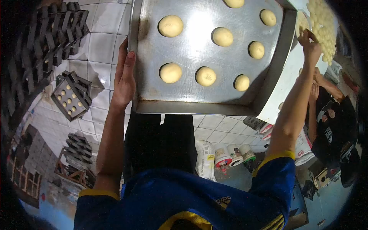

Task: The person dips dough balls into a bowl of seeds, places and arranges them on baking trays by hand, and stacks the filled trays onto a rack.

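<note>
A metal baking tray (195, 94) lies in front of me, tilted in view, its right side by the white table (274, 109). Several round, pale dough balls (170, 73) sit spaced apart on it; a few carry small dark specks on top. My left hand (124, 78) grips the tray's left rim, thumb on top and fingers down the outer side. Beyond the tray's right wall, my right hand (309, 44) is over the table with its fingers pinched together, beside a round tan surface (303, 23). What the fingertips hold, if anything, is too small to make out.
Many small dough pieces (322, 27) are heaped at the table's far right. A co-worker in black (333, 126) has hands at the table edge. Stacked dark trays (50, 38) and a tray of dough balls (69, 100) stand left. Sacks (206, 159) and lidded buckets (234, 153) are below.
</note>
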`<action>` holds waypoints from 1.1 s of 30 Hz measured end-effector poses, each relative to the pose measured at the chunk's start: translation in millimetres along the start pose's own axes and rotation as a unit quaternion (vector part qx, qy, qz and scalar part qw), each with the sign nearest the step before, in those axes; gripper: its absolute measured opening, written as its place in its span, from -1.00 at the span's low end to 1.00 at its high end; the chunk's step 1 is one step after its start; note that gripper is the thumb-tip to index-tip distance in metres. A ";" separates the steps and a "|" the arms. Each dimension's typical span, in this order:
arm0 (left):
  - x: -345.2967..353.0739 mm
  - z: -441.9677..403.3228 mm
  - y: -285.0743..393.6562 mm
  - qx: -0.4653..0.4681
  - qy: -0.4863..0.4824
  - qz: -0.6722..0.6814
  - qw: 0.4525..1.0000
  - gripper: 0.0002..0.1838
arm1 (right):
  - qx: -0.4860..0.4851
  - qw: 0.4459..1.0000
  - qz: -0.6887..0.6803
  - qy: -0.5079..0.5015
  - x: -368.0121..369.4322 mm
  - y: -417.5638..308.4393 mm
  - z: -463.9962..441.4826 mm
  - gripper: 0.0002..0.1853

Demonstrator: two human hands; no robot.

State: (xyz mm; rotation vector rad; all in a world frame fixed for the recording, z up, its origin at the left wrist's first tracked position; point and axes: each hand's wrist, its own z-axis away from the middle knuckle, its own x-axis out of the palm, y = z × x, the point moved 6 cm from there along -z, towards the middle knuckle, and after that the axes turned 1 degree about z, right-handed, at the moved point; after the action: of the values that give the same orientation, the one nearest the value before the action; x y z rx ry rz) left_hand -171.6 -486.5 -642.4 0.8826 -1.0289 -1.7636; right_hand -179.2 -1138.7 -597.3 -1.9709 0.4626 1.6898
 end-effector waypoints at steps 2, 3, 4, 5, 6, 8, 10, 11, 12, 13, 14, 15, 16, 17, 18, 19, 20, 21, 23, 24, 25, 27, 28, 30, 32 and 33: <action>0.4 -0.3 0.1 0.006 -0.005 0.002 1.000 -0.16 | -0.014 0.998 0.062 -0.024 12.7 -0.2 -17.2 -0.58; 2.2 -0.9 -0.4 0.009 -0.009 0.006 1.000 -0.15 | -0.029 0.990 0.127 -0.047 17.6 -0.6 -22.5 -0.59; 4.3 -1.1 -1.3 0.011 -0.012 0.011 1.000 -0.15 | -0.025 0.989 0.136 -0.044 18.4 1.7 -25.9 -0.59; 3.4 0.1 -6.0 0.010 -0.012 0.013 1.000 -0.15 | -0.026 0.989 0.138 -0.044 16.4 1.7 -27.3 -0.59; 2.1 2.3 -7.7 0.038 -0.029 -0.021 0.999 -0.24 | -0.047 0.981 0.175 -0.064 17.3 -1.8 -28.5 -0.57; 0.8 4.4 -10.2 0.064 -0.040 -0.055 0.996 -0.33 | -0.074 0.972 0.209 -0.083 20.5 -3.4 -30.0 -0.55; 3.0 0.7 -12.6 0.012 0.005 0.027 1.000 -0.20 | -0.014 0.993 0.001 -0.118 21.0 13.1 -29.6 -0.50; 2.6 0.7 -10.6 0.011 0.009 0.027 1.000 -0.20 | -0.018 0.993 -0.001 -0.119 16.3 0.8 -23.0 -0.50; 2.6 1.1 -9.5 0.008 0.000 0.038 0.999 -0.20 | -0.055 0.997 -0.031 -0.050 1.2 -25.6 -9.3 -0.53; 2.1 1.2 -8.4 0.005 -0.009 0.048 0.999 -0.20 | -0.091 0.994 -0.063 0.020 -14.2 -55.2 8.4 -0.55; 1.3 0.8 -7.5 0.005 -0.016 0.049 0.999 -0.19 | -0.113 0.985 -0.131 0.013 -18.2 -81.6 27.6 -0.58; -0.4 0.4 -9.7 0.003 -0.008 0.048 0.999 -0.19 | -0.133 0.971 -0.199 0.005 -21.7 -110.3 53.0 -0.62; -0.3 0.5 -12.4 0.012 -0.003 0.035 0.999 -0.18 | -0.144 0.962 -0.228 -0.036 -23.4 -146.6 87.1 -0.67; 0.3 1.4 -12.7 0.021 0.000 0.022 1.000 -0.17 | -0.154 0.951 -0.256 -0.077 -25.4 -186.0 126.5 -0.71; -0.8 2.4 -4.2 0.005 0.003 -0.008 1.000 -0.18 | -0.139 0.936 -0.295 -0.132 -21.0 -220.3 167.1 -0.80; -1.5 2.5 -7.1 0.004 0.004 -0.009 1.000 -0.18 | -0.181 0.917 -0.291 -0.205 -21.1 -261.9 202.5 -0.85; 0.0 1.4 -11.8 0.006 -0.001 0.016 1.000 -0.20 | -0.265 0.897 -0.276 -0.223 -12.8 -289.5 233.2 -0.79; 1.3 -0.2 -14.2 0.009 -0.007 0.042 0.999 -0.21 | -0.391 0.853 -0.274 -0.212 -4.7 -311.0 259.7 -0.73; 0.7 -2.5 -11.3 0.026 -0.009 0.049 0.998 -0.23 | -0.458 0.831 -0.247 -0.197 17.2 -330.1 303.7 -0.72; 0.0 -2.0 -9.5 0.041 -0.013 0.057 0.997 -0.25 | -0.479 0.814 -0.269 -0.190 21.5 -340.2 312.5 -0.67; -1.1 -1.6 -11.1 0.041 -0.011 0.054 0.998 -0.25 | -0.479 0.813 -0.272 -0.189 22.7 -344.9 315.7 -0.67; -3.8 0.8 -12.9 0.047 0.021 -0.013 0.999 -0.28 | -0.514 0.802 -0.236 -0.194 23.6 -350.1 325.2 -0.67; -4.0 2.2 -13.4 0.045 0.019 -0.013 0.999 -0.28 | -0.529 0.801 -0.212 -0.185 25.9 -348.5 326.1 -0.64; -0.9 0.8 -12.1 0.001 -0.010 0.057 0.998 -0.29 | -0.542 0.798 -0.189 -0.183 28.8 -339.4 328.5 -0.62; -0.7 0.5 -9.8 0.013 -0.004 0.043 0.999 -0.28 | -0.557 0.794 -0.165 -0.179 27.0 -335.2 330.0 -0.60; -1.8 0.3 -7.9 0.025 0.004 0.026 0.999 -0.28 | -0.540 0.801 -0.168 -0.194 24.9 -333.8 328.6 -0.58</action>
State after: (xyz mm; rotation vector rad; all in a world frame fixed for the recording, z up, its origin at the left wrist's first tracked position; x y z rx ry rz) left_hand -173.8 -482.6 -649.2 0.8847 -1.0862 -1.6965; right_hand -256.7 -676.2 -606.2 -2.0267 -1.2017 2.2380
